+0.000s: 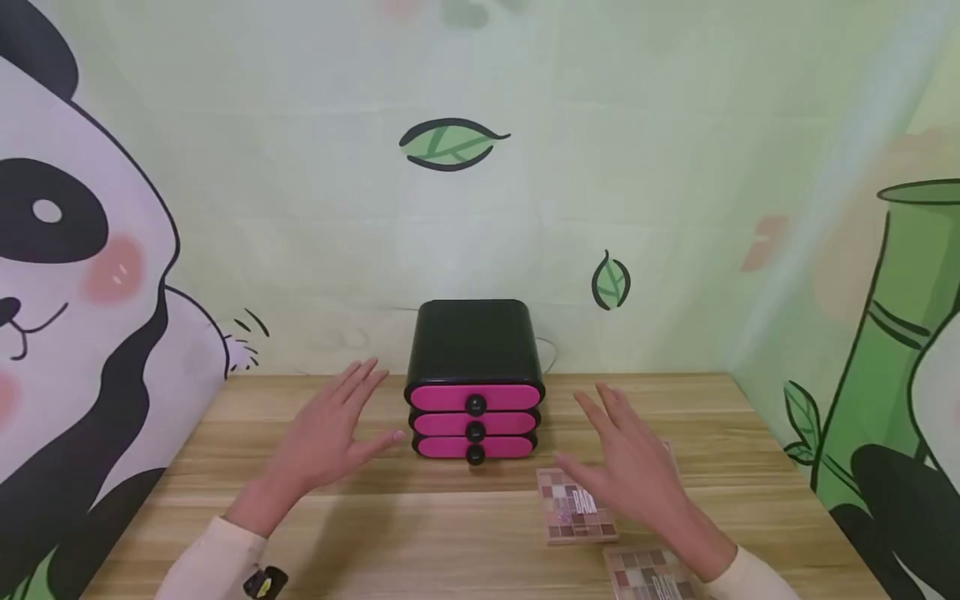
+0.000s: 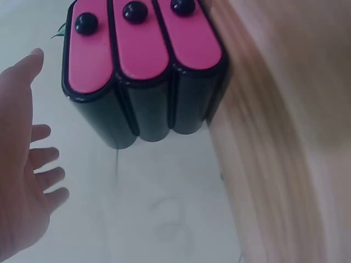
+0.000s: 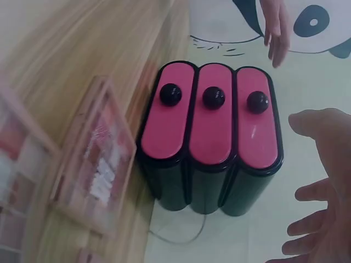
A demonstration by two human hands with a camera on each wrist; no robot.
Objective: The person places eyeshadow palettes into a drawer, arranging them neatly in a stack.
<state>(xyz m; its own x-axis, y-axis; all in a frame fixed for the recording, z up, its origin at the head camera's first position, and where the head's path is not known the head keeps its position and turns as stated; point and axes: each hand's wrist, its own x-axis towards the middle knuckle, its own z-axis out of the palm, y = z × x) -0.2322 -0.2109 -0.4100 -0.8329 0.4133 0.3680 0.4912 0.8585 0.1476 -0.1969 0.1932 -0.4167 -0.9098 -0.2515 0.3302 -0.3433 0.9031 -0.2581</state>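
A small black drawer box (image 1: 474, 342) stands against the back wall, its three pink drawer fronts (image 1: 476, 424) pushed in, each with a round black knob (image 1: 476, 405). To its left, my left hand (image 1: 326, 429) hovers over the table with fingers spread and nothing held. My right hand (image 1: 630, 467) hangs in the air at the box's right, fingers extended, also holding nothing. Beneath the right hand lies an eyeshadow palette (image 1: 573, 508) with many coloured squares and "BACK" lettering. Neither hand touches the box in the wrist views.
Nearer the front, a second palette (image 1: 648, 573) is cut off by the frame's bottom edge. Part of another pale item peeks out behind the right hand. The wooden table (image 1: 427, 542) meets a printed panda backdrop (image 1: 315, 208). A thin cord (image 1: 553, 353) runs behind the box.
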